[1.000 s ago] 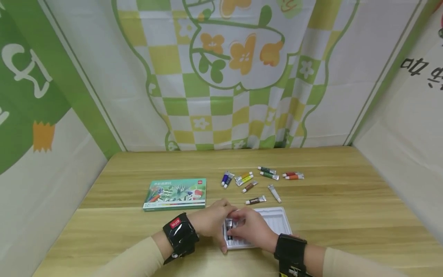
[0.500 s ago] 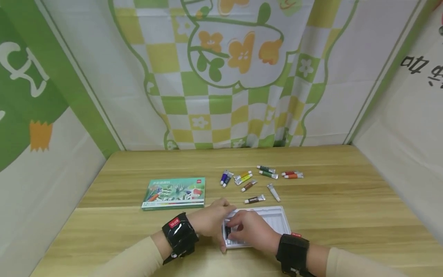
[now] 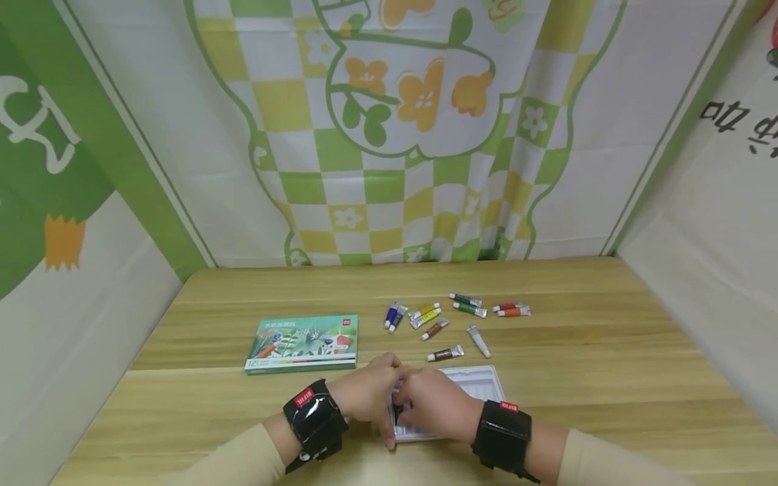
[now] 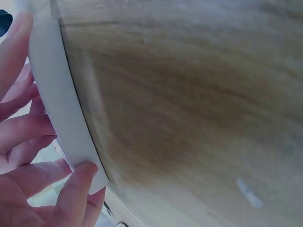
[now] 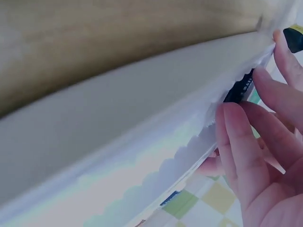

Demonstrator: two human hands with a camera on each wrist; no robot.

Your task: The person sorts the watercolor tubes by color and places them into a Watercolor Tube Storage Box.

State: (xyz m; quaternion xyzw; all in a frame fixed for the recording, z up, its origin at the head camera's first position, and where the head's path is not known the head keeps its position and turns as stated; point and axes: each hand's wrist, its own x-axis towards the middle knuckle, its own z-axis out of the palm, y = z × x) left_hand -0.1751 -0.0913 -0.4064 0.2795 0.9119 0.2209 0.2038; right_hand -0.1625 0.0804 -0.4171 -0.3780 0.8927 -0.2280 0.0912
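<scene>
R hand [image 3: 437, 405] pinches a blk tube [image 5: 239, 90] by its ends, fingers curled, down in the slot at the tray's 9 o'clock end; white lettering on tube too small to read. L hand [image 3: 367, 391] grips that same end of the white tray [image 3: 486, 383], thumb at approx 7, fingers approx 10. Blk wristbands [image 3: 503, 439] w/ red tags, lettering unclear. Green box [image 3: 302, 344] at tray's 10: "12" bottom L corner, Chinese title up top, red logo top R, illegible. Loose tubes [image 3: 446, 354] near 12, labels unreadable.

Bent right fingers [image 5: 239, 130] beside left fingers [image 3: 385, 364]
</scene>
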